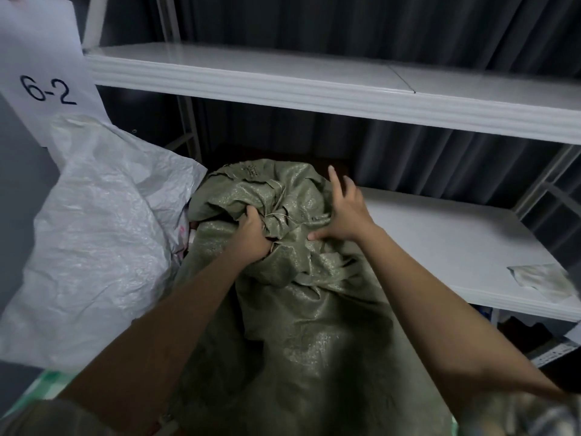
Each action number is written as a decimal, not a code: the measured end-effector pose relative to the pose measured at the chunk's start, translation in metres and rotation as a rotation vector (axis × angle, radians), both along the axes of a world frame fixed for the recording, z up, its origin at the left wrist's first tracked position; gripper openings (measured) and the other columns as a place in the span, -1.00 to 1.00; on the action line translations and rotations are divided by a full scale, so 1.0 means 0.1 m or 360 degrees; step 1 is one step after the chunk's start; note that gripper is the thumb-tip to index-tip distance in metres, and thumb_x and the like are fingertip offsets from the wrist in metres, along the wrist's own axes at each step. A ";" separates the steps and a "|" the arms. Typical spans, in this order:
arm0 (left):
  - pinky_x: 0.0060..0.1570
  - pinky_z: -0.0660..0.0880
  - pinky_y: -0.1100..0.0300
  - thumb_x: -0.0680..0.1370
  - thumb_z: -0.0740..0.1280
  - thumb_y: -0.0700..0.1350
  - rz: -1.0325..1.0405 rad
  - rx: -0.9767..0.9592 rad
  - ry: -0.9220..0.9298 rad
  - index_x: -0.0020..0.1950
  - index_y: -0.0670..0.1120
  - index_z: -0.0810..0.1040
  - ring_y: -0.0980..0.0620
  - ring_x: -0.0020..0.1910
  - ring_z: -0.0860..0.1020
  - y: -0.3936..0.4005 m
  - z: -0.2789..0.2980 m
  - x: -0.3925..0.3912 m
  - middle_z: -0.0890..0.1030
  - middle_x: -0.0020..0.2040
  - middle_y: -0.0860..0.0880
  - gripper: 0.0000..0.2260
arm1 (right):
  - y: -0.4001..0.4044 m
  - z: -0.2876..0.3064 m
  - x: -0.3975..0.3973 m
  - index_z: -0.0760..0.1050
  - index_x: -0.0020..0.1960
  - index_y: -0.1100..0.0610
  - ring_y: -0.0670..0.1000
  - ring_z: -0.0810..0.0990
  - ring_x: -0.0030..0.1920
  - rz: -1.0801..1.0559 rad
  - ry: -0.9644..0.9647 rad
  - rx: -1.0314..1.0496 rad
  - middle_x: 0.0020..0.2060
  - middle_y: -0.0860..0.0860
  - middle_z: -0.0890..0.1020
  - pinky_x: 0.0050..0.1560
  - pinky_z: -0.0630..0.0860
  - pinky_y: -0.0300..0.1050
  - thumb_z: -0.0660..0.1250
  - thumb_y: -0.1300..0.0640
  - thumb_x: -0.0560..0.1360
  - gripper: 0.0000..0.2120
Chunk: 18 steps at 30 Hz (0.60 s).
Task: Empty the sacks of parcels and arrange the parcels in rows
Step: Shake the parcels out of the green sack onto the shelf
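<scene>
Green woven sack point(301, 309): full, upright before lower shelf point(440, 247), neck bunched and tied with thin string point(276, 212).
Left hand point(251, 234): fingers curled, gripping gathered neck just beside knot.
Right hand point(342, 212): fingers spread flat, pressing sack top.
White sack point(94, 234): leaning at left, touching green one.
Parcels: none visible, presumably inside.
Upper shelf point(283, 73): above.
Tag "6-2" point(47, 89): upper left.
Risk: knot looks tight, detail blurred; hard yank could rip weave or topple sack, spilling parcels onto floor.

left hand point(251, 231) gripping green sack point(301, 309), white sack point(94, 247)
</scene>
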<state>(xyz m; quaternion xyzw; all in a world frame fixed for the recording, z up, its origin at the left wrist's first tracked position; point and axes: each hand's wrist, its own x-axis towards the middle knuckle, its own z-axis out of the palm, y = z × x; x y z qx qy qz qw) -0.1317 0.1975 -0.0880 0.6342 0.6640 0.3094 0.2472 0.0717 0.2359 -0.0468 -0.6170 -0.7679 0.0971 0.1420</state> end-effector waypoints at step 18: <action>0.10 0.43 -0.01 0.53 0.33 -0.22 -0.0123 0.0173 0.0424 0.18 -0.20 0.35 -0.17 0.15 0.45 -0.05 -0.08 -0.25 0.42 0.16 -0.19 -0.73 | 0.20 -0.31 -0.45 0.57 0.15 0.25 0.07 0.55 0.09 0.0172 0.0596 -0.0436 0.02 0.08 0.60 0.02 0.44 -0.21 0.47 0.33 0.37 -0.64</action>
